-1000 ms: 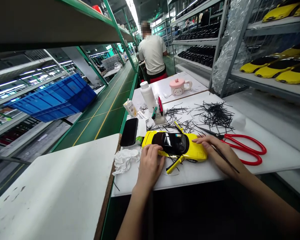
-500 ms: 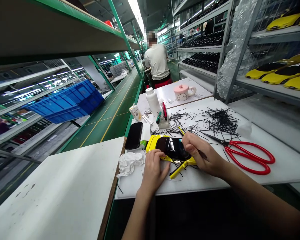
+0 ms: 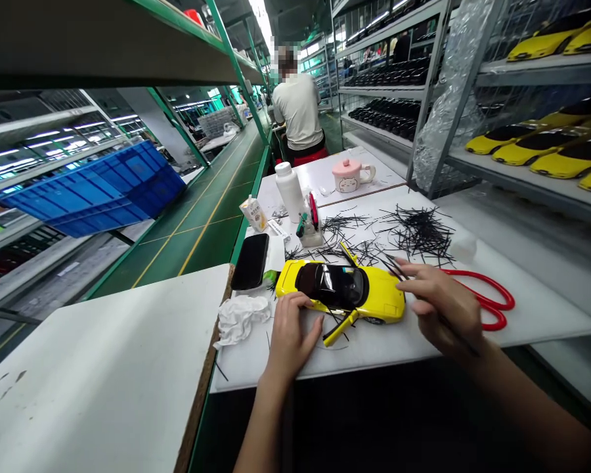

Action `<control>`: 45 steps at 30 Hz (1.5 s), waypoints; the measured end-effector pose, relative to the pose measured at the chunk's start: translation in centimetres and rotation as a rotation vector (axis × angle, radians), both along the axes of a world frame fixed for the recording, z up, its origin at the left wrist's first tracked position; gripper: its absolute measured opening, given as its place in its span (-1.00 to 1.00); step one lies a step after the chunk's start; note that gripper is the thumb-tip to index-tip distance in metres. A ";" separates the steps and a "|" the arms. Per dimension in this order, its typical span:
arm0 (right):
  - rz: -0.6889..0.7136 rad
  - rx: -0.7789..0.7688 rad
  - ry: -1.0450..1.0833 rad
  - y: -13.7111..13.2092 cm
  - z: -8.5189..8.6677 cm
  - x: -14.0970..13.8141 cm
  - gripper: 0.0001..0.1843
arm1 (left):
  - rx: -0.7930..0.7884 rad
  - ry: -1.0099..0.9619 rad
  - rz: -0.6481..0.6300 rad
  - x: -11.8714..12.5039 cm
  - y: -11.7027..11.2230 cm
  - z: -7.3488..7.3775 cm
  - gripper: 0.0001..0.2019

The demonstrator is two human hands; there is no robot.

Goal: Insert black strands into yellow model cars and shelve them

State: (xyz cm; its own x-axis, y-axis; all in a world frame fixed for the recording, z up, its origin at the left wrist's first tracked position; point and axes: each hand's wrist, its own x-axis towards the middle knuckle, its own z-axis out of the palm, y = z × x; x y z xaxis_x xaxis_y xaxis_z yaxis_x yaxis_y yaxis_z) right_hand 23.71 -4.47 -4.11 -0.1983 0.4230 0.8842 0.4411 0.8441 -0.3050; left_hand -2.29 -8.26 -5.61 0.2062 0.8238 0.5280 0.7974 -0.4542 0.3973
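A yellow toy car (image 3: 374, 295) with a black roof lies on the white table (image 3: 398, 345), its near door (image 3: 342, 326) hanging open. My left hand (image 3: 288, 335) grips the car's near side by the front, fingers curled on the body, thumb out toward the door. My right hand (image 3: 440, 309) hovers just right of the car's rear, over the red scissors (image 3: 492, 309). Its fingers are pressed together on a thin black strip that runs under the palm.
Several loose black strips (image 3: 418, 230) litter the table behind the car. A black phone (image 3: 251, 261), crumpled white cloth (image 3: 239, 315), white bottle (image 3: 289, 190), tape dispenser (image 3: 311, 226) and pink mug (image 3: 347, 175) stand further back. A person (image 3: 298, 108) works beyond. Shelves of yellow car bodies (image 3: 546, 157) stand right, a blue crate (image 3: 103, 197) left.
My right hand has left the car's roof and moved right, past the rear and over the scissors. My left hand has stayed on the car's near side.
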 end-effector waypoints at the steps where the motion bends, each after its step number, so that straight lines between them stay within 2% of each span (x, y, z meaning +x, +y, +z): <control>1: 0.026 -0.052 -0.019 -0.1 -0.5 -0.3 -0.78 | 0.000 -0.008 -0.003 0.0 0.0 0.0 -0.75; 4: 0.055 -0.191 -0.065 -0.4 -1.6 -1.4 -0.93 | -0.007 -0.032 -0.004 -0.1 0.0 0.0 -0.76; 7: 0.061 -0.307 -0.065 -0.8 -2.6 -2.3 -0.96 | -0.007 -0.050 0.002 -0.2 -0.1 0.0 -0.77; 13: 0.159 -0.368 -0.097 -1.7 -3.5 -2.6 -0.97 | 0.011 -0.048 0.031 -0.1 0.0 0.1 -0.77; 17: 0.265 -0.442 0.076 -1.7 -3.4 -2.0 -0.93 | 0.018 -0.050 0.062 -0.1 0.2 0.0 -0.78; 23: 0.256 -0.688 0.304 -1.4 -3.3 -1.1 -0.91 | 0.019 -0.058 0.094 0.1 0.3 0.2 -0.84; 25: 0.263 -0.747 0.329 -1.4 -3.3 -0.8 -0.86 | 0.002 -0.081 0.090 0.4 0.3 1.0 -0.84; 28: 0.247 -0.807 0.337 -1.4 -3.3 -0.3 -0.78 | -0.056 -0.043 0.023 1.8 0.5 3.3 -0.81; 32: 0.247 -0.834 0.342 -1.4 -2.9 0.3 -0.76 | -0.157 0.274 -0.207 4.9 0.9 6.2 -0.73; 35: 0.257 -0.834 0.334 -1.4 -2.6 0.6 -0.79 | -0.245 0.538 -0.301 6.8 1.2 6.9 -0.72; 39: 0.250 -0.807 0.321 -1.4 -2.5 0.8 -0.75 | -0.286 0.683 -0.213 7.1 1.3 6.5 -0.80; 45: 0.262 -0.812 0.304 -1.4 -2.4 1.1 -0.73 | -0.180 0.616 0.042 5.5 0.7 6.1 -0.84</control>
State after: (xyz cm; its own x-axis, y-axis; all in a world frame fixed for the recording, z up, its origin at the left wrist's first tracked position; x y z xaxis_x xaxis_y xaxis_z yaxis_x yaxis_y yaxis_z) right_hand 24.81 -5.83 -6.47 -0.1827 0.9137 0.3630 0.0686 0.3802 -0.9224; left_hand 3.20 -7.51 0.51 0.3932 0.9025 0.1756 0.9195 -0.3866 -0.0716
